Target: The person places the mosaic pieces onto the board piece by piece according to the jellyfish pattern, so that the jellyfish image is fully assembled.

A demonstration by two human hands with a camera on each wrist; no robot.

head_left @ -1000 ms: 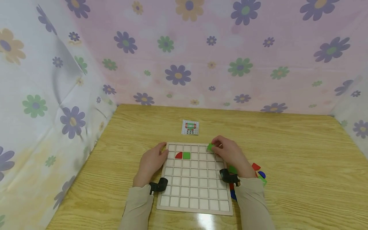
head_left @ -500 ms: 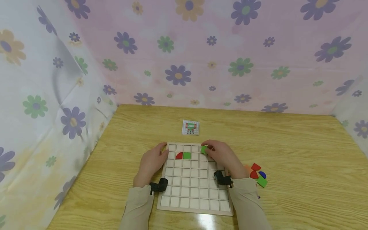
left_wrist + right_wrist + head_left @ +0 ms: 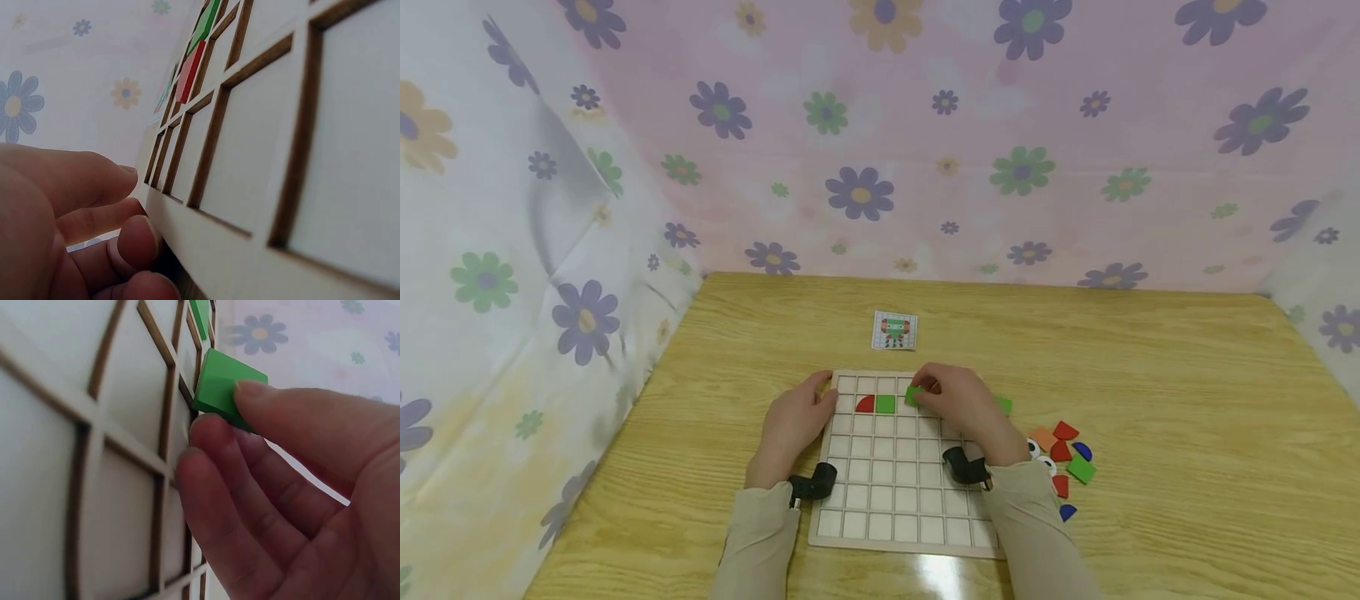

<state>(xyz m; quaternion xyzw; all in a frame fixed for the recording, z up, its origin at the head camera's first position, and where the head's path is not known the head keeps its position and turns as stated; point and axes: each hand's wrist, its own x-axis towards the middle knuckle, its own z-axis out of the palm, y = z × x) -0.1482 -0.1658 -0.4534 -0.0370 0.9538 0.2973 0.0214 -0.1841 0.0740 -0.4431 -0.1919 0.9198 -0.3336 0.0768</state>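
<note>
A wooden grid board [image 3: 880, 500] lies on the table in the head view. In its second row from the far side sit a red quarter-circle piece [image 3: 866, 405] and a green square [image 3: 885, 404], side by side. Over the same row, just to the right, my right hand [image 3: 958, 400] pinches another green square [image 3: 228, 387] between thumb and fingers. The right wrist view shows this square tilted close above the cells. My left hand [image 3: 797, 425] rests at the board's far left edge, its fingertips [image 3: 140, 237] against the side of the frame.
Beyond the board lies a small card [image 3: 894, 330] with a coloured figure printed on a grid. Loose red, blue, orange, green and white pieces [image 3: 1060, 452] are spread right of the board. A green piece [image 3: 1004, 405] shows behind my right hand.
My right hand has moved left along the board's far rows with the green square, nearer to the two placed pieces. More loose pieces now show at the right. The left hand has stayed put.
</note>
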